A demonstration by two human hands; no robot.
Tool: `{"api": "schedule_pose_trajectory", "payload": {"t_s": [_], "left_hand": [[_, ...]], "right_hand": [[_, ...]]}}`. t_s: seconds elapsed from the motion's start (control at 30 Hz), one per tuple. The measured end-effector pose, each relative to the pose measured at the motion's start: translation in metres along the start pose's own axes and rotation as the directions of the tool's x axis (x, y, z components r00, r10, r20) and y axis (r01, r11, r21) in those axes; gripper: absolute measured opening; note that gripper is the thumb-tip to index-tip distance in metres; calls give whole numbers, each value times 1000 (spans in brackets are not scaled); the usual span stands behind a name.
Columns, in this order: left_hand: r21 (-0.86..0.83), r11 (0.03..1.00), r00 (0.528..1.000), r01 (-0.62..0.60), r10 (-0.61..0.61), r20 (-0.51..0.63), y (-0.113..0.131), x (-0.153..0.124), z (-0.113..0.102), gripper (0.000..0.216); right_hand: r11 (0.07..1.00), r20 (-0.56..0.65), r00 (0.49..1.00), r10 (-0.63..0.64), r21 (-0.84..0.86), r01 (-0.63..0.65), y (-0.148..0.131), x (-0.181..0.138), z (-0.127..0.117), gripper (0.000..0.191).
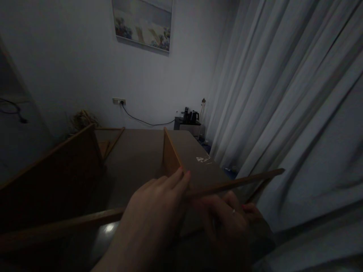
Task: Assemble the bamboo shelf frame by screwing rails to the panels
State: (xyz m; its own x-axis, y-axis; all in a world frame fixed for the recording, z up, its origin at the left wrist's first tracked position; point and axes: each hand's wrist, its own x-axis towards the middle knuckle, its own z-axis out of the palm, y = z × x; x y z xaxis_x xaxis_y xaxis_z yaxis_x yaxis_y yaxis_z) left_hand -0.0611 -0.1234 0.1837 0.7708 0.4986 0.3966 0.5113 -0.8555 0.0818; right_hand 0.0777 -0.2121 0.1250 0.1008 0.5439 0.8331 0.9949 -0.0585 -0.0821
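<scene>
A partly assembled wooden frame lies across the brown table [141, 145]. My left hand [157, 200] is closed over the corner where an upright wooden panel [172, 155] meets the long front rail [85, 221]; its fingertips press the panel's top edge. Just under the rail's right part [249, 180], my right hand [227, 219] has bent, pinched fingers and wears a ring. Whatever those fingers hold is lost in the shadow. A larger dark wooden panel [56, 170] stands upright on the left.
Small white scraps [202, 159] lie on the table's right side. Beyond it, a black kettle [194, 115] stands on a small cabinet [187, 128]. A black cord [147, 124] runs along the wall to a socket [119, 101]. Pale curtains [269, 94] hang close on the right.
</scene>
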Motion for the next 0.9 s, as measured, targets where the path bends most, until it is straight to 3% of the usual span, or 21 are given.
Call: {"api": "schedule_pose_trajectory", "payload": {"t_s": [0.13,0.23,0.33,0.43,0.5,0.63,0.9], "left_hand": [[33,999,998,-35,36,-54,-1,0,0,55],[24,998,997,-62,63,-42,-3,-2,0,54],[-9,998,998,-65,65,-26,-4,-2,2,58],[-4,1000,999,-14,14,35,-3,-2,3,63],[16,1000,995,22,-24,97,-1,-1,1,66],[43,998,990,38,-43,133,2,-1,-4,64],[1,998,996,63,-63,65,1,-1,4,56]], "right_hand": [[998,-25,1000,15,-68,-16,-2,4,2,34],[982,-125,985,121,-131,-138,0,3,6,46],[953,-234,937,260,-97,-288,4,2,12,60],[930,-232,914,333,-78,-358,6,1,16,73],[933,-230,921,314,-105,-345,7,1,17,77],[926,-211,921,327,-122,-356,6,0,16,72],[926,-207,909,361,-32,-375,2,-5,17,45]]}}
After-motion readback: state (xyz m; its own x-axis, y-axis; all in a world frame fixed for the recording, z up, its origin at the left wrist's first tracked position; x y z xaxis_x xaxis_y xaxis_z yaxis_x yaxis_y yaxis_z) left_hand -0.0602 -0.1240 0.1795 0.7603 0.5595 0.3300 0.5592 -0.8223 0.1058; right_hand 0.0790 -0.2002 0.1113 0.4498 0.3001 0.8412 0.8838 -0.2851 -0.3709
